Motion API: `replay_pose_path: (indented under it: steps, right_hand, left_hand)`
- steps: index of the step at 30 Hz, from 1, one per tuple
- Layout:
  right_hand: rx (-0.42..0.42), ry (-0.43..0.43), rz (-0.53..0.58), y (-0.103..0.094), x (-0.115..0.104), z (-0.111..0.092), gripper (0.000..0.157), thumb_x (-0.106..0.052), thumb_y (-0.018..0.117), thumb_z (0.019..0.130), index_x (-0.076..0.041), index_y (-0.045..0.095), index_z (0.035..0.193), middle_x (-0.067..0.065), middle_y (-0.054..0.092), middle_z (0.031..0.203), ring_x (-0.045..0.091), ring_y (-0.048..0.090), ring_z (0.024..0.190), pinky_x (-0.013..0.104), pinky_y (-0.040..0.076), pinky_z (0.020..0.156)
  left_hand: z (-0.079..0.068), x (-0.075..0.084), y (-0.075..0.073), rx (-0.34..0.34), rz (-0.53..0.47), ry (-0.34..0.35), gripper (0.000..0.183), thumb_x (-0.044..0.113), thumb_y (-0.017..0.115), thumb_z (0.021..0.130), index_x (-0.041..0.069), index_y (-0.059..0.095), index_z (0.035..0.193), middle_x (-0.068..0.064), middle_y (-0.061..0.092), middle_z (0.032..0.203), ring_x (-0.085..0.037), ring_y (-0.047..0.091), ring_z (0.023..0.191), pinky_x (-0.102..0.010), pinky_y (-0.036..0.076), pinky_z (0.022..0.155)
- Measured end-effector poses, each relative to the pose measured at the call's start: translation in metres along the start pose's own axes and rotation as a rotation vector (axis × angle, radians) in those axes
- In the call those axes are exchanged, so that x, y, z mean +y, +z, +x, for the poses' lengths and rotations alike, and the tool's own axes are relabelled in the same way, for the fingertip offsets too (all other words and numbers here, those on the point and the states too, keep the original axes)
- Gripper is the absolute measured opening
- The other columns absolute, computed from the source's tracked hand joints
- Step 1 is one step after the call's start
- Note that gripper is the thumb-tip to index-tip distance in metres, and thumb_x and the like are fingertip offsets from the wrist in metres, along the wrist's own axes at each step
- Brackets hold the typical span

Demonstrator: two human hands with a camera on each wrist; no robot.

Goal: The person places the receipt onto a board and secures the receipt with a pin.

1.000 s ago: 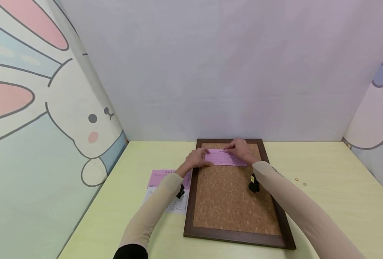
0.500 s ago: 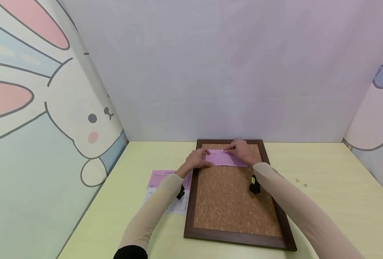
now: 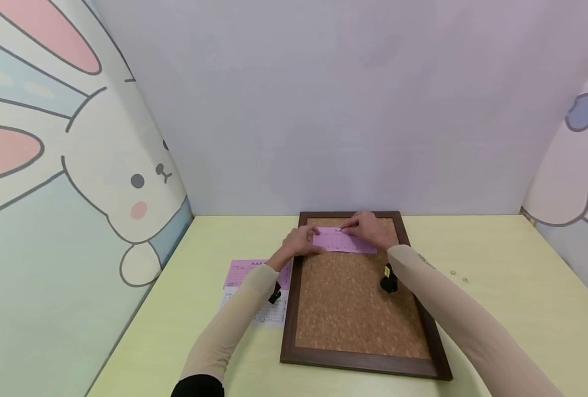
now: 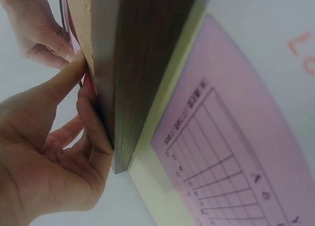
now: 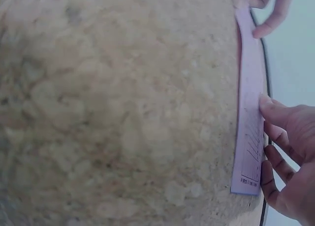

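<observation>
A pink printed paper slip (image 3: 336, 240) lies across the far end of a cork board (image 3: 361, 309) with a dark wooden frame. My left hand (image 3: 300, 241) holds the slip's left end, its thumb low and its fingers at the top edge. In the left wrist view, the fingertips of the left hand (image 4: 59, 147) meet that end beside the frame. My right hand (image 3: 367, 229) has its thumb and index finger together at the slip's top edge. In the right wrist view, the right hand (image 5: 290, 152) sets its thumb on the slip; I cannot tell whether a small thing is beneath its fingertips.
A second pink printed sheet (image 3: 244, 270) and a white printed sheet (image 3: 273, 315) lie left of the board, partly behind the left forearm. Small round gold-coloured things (image 3: 453, 272) lie to its right on the pale yellow table (image 3: 502, 248). A grey-white wall (image 3: 353, 138) stands behind.
Both hands stay at the same places on the slip. The head view shifts slightly, and the whole scene sits a little further left and up.
</observation>
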State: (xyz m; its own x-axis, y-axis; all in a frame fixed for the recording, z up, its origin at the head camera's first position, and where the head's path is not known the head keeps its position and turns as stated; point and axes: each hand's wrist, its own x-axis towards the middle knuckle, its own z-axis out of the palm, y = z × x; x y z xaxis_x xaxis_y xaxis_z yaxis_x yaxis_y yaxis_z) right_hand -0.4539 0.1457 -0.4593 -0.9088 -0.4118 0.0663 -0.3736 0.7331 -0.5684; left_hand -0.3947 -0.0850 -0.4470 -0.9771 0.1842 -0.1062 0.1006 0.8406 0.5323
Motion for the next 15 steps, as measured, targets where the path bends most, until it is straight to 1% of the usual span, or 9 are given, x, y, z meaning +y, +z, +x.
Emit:
replay_pose_path:
  steps: [4,7,15]
  right_hand:
    - [-0.02,0.015,0.025,-0.0023,0.0003,-0.0011,0.023,-0.016,0.066,0.1,-0.008,0.077,0.119,0.014,0.074,0.119,0.03,0.062,0.109,0.047,0.049,0.095]
    - [-0.024,0.036,0.043,-0.0029,-0.0008,-0.002,0.024,-0.017,0.064,0.101,-0.009,0.075,0.121,0.015,0.072,0.123,0.03,0.062,0.112,0.05,0.049,0.098]
    - [-0.001,-0.009,0.022,0.0016,-0.0039,0.0007,0.02,-0.017,0.066,0.1,-0.009,0.079,0.113,0.013,0.074,0.113,0.028,0.061,0.105,0.047,0.048,0.093]
  left_hand:
    - [-0.0016,-0.0008,-0.0009,0.001,-0.005,-0.004,0.054,0.038,0.083,0.085,0.013,0.063,0.129,-0.001,0.056,0.092,-0.015,0.048,0.078,-0.026,0.035,0.064]
    - [-0.0022,-0.0009,-0.0017,0.001,-0.003,-0.004,0.054,0.038,0.083,0.085,0.013,0.063,0.129,0.0,0.055,0.091,-0.014,0.047,0.076,-0.026,0.035,0.064]
    - [-0.0037,-0.0043,-0.0042,-0.003,0.001,0.002,0.054,0.038,0.083,0.086,0.012,0.062,0.13,0.0,0.053,0.089,-0.014,0.046,0.076,-0.026,0.034,0.063]
